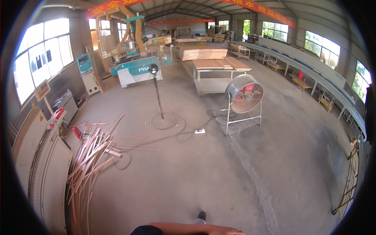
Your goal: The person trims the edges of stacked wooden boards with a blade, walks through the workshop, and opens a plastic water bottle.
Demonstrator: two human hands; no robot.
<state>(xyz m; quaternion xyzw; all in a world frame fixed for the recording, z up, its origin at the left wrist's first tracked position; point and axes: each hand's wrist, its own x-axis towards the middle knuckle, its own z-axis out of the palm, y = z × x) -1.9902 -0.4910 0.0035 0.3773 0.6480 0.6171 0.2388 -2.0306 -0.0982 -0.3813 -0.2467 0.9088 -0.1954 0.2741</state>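
One bare forearm with a dark sleeve at its left end lies along the bottom edge of the picture. Its hand is cut off by the edge, and I cannot tell which arm it is. Neither of my hands shows, and nothing is seen held. Just above the forearm, the toe of my dark shoe rests on the grey concrete floor. Nothing lies within reach of the arm.
A heap of thin wood strips lies at left beside leaning white panels. Ahead stand a pedestal fan, a drum fan on a frame, a power strip with cables, a board-stacked table and a teal machine.
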